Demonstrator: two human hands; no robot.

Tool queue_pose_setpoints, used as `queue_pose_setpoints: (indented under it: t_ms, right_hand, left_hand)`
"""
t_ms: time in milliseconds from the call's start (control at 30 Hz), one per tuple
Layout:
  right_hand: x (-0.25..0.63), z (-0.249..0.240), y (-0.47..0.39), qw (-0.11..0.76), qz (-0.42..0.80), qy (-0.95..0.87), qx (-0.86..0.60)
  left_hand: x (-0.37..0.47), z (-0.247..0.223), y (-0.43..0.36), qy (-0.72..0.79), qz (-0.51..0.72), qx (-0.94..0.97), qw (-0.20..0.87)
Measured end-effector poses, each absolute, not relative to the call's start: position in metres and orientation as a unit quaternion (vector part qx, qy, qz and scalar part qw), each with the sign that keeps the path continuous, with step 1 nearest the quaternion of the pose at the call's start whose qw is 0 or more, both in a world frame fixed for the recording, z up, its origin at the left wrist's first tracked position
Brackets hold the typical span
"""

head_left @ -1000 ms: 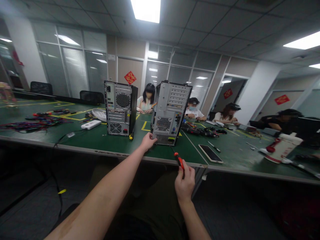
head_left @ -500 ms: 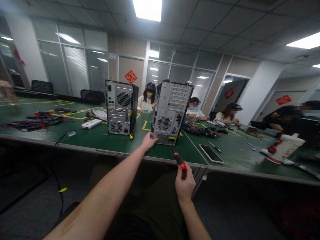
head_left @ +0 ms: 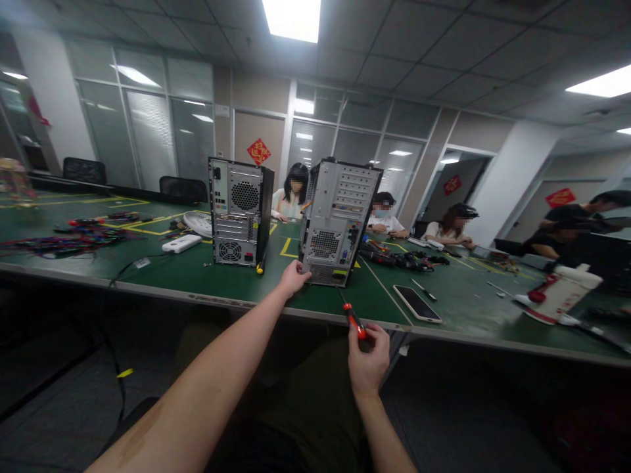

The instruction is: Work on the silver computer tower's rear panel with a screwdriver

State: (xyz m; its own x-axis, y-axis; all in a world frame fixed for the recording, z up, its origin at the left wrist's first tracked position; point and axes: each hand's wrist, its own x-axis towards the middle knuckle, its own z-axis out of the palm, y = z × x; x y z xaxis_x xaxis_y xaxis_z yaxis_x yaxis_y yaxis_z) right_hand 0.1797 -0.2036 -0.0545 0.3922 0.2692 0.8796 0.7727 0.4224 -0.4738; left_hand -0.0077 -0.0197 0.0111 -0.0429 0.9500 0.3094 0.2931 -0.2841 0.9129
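Note:
A grey computer case (head_left: pixel 328 220) stands upright on the green table, its rear panel facing me. My left hand (head_left: pixel 294 279) is closed around the lower left edge of this case, thumb on the rear face. In my right hand (head_left: pixel 367 358), just beyond the table's front edge, the fingers pinch the butt of a red and black screwdriver (head_left: pixel 353 321). Its shaft points up and away from me, with the tip at the bottom edge of the case. To the left stands a second computer case (head_left: pixel 236 213), a yellow-ended tool (head_left: pixel 259 268) beside its foot.
Right of the case lie a phone (head_left: pixel 417 303), a small pen-like tool (head_left: pixel 424 290) and black cables (head_left: pixel 404 256). A white power strip (head_left: pixel 181 244) and tangled wires (head_left: pixel 64 243) lie left. A white and red device (head_left: pixel 562 292) stands far right. Several people sit across the table.
My right hand's fingers have loosened and shifted slightly on the screwdriver handle, which has turned a little. The left hand and both cases stay put. People at far right have moved.

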Motion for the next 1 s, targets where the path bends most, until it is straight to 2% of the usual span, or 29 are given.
queue_pose_setpoints:
  t_ms: [300, 600, 800, 1000]
  right_hand:
    - [0.176, -0.052, -0.207, 0.642, -0.211, -0.565, -0.473]
    - [0.184, -0.062, -0.206, 0.64, -0.155, -0.508, -0.556]
    - [0.18, -0.058, -0.205, 0.627, -0.203, -0.55, -0.513]
    - [0.18, -0.057, -0.206, 0.637, -0.2, -0.534, -0.519]
  left_hand:
    - [-0.008, 0.01, -0.018, 0.497, 0.524, 0.615, 0.315]
    - [-0.006, 0.004, -0.011, 0.486, 0.538, 0.611, 0.319]
    - [-0.008, 0.007, -0.015, 0.495, 0.525, 0.615, 0.318]
    - [-0.008, 0.011, -0.02, 0.505, 0.517, 0.612, 0.321]
